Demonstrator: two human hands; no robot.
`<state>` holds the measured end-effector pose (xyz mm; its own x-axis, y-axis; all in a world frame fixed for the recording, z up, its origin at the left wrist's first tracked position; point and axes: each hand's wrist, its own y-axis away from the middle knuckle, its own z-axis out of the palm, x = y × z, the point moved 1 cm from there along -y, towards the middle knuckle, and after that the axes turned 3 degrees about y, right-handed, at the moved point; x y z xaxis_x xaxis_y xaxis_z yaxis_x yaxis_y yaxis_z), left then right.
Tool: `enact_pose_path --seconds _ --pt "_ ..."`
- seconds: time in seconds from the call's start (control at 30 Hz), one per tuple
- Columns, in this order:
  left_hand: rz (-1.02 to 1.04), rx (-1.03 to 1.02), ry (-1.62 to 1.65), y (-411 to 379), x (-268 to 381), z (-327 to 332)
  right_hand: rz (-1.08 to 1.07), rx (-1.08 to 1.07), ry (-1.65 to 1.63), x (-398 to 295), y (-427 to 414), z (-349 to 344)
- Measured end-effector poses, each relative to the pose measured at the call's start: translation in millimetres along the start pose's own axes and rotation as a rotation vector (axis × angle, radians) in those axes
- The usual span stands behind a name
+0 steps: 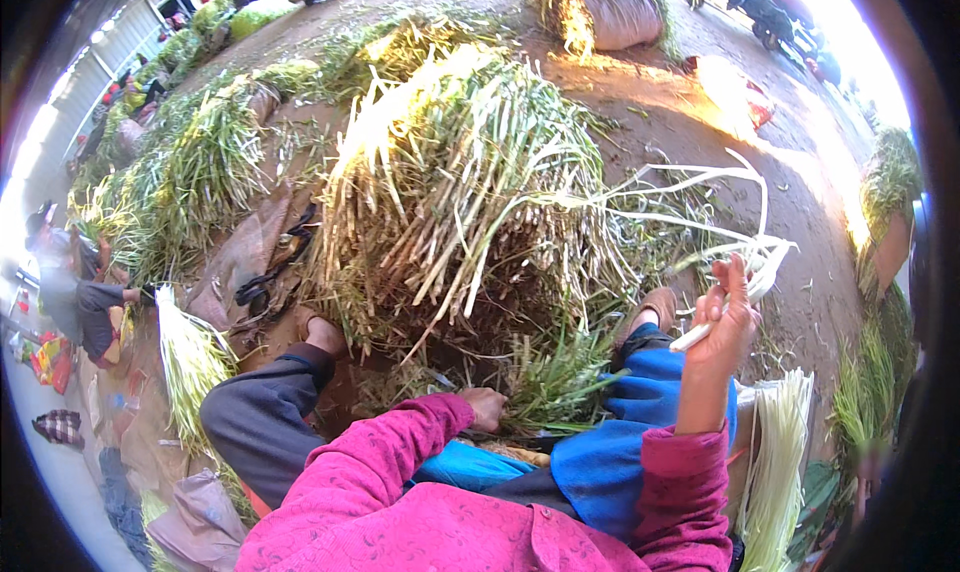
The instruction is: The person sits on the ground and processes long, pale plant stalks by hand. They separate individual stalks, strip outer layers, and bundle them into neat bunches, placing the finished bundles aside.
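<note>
Raised at the right, my right hand [724, 320] grips a pale stripped stalk [694, 336] with long limp leaves [697, 170] trailing up and to the left. My left hand [486, 408] is low between my knees, beside a heap of green leaf scraps [559, 384]. Its fingers are partly hidden, so I cannot tell whether they hold anything. Just beyond my feet lies a large pile of unpeeled green stalks [457, 189], their brownish cut ends towards me. A bundle of pale stripped stalks [776, 459] stands at my right side, and another pale bundle [191, 362] is at my left.
Past a plastic sheet [244, 253] and a black strap [259, 290], more green stalks [210, 144] lie at the left. A seated person [82, 294] works at the far left. A wrapped bale [611, 13] is at the back. Leaf litter covers the ground around the pile.
</note>
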<state>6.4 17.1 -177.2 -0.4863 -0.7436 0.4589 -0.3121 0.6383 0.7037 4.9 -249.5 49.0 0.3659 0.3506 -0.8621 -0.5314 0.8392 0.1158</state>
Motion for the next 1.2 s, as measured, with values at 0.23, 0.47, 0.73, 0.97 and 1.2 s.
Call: enact_pose_path --seconds 0.23,0.47,0.73,0.97,1.2 --pt "0.126 0.231 -0.144 93.3 52.8 -59.8 -0.132 0.022 -0.070 -3.4 -16.8 -5.0" --pt "0.373 0.060 -0.244 220.9 108.2 -90.9 -0.243 0.069 -0.089 -20.2 -36.0 -13.9" --pt "0.169 -0.114 -0.334 263.9 93.9 -196.3 -0.237 0.120 -0.002 -16.8 -40.9 -14.1" --pt "0.121 1.884 -0.367 338.8 92.6 -503.8 -0.145 0.011 0.096 7.2 -21.7 22.1" --pt "0.007 1.224 -0.633 234.1 55.5 -407.2 -0.005 -0.135 0.187 23.3 -10.4 34.4"
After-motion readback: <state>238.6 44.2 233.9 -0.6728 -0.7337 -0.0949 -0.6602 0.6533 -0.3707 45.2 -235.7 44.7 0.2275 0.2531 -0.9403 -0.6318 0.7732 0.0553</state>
